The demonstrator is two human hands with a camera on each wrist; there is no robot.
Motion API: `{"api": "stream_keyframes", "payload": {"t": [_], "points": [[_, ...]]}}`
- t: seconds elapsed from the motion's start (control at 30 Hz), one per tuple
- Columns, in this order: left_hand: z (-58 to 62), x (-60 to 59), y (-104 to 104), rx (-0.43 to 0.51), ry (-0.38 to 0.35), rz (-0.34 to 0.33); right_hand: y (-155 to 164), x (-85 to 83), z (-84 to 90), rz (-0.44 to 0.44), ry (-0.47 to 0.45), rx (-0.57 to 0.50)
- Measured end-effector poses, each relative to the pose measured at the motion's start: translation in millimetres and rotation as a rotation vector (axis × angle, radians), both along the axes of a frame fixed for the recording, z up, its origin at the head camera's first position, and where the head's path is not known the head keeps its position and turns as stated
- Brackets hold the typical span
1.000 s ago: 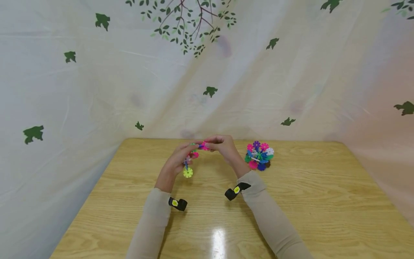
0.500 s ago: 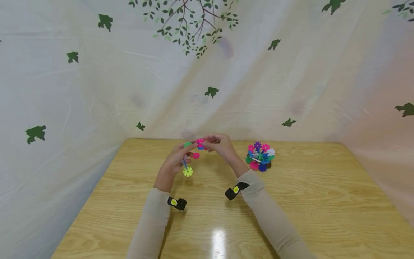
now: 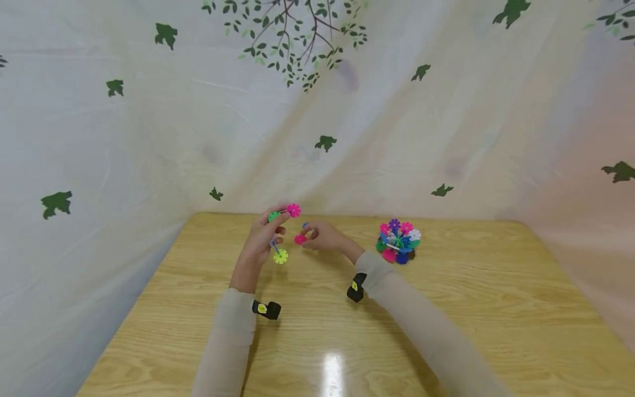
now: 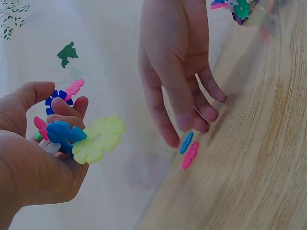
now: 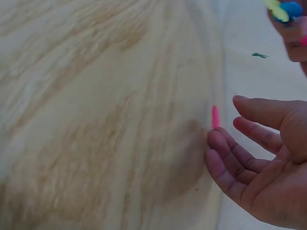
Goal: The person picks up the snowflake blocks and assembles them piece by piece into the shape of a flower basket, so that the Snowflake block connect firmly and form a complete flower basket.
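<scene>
My left hand (image 3: pixel 264 234) is raised above the wooden table (image 3: pixel 446 309) and grips a small chain of plastic snowflake pieces (image 4: pixel 91 139). A green piece (image 3: pixel 274 216) and a pink piece (image 3: pixel 294 210) stand at its top, and a yellow piece (image 3: pixel 280 256) hangs below. My right hand (image 3: pixel 317 236) is lower, close to the table, with its fingers (image 4: pixel 178 115) relaxed and nearly straight. A loose pink piece (image 3: pixel 300 239) and a blue piece (image 4: pixel 186 142) are right at its fingertips. Whether they touch the fingers is unclear.
A ball-like cluster of joined snowflake pieces (image 3: pixel 397 241) sits on the table to the right of my hands. A pale curtain printed with leaves (image 3: pixel 149 138) closes off the back and both sides. Black wrist cameras (image 3: pixel 266 309) sit on both forearms.
My right hand has pulled away from the chain and dropped toward the table, with a pink and a blue piece now by its fingertips. My left hand has risen slightly with the chain.
</scene>
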State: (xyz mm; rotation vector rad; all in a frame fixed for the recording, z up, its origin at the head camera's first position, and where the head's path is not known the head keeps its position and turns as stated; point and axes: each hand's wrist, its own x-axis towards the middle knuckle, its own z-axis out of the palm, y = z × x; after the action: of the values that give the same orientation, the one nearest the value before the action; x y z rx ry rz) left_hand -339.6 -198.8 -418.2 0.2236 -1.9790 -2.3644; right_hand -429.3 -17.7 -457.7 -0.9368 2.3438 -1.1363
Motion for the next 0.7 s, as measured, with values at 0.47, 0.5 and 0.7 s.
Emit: {"api": "stream_keyframes", "payload": {"t": [0.47,0.5,0.7], "points": [[-0.8,0.2,2,0.024,0.052,0.005,-12,-5.1,0.2,0.09,0.249,0.24],[-0.8,0.4,2,0.018,0.055,0.005,-12,-4.8,-0.2,0.089,0.249,0.234],[-2.0,2.7,3,0.005,0.069,-0.006,-5,-1.3,-3.4,0.058,0.189,0.175]]}}
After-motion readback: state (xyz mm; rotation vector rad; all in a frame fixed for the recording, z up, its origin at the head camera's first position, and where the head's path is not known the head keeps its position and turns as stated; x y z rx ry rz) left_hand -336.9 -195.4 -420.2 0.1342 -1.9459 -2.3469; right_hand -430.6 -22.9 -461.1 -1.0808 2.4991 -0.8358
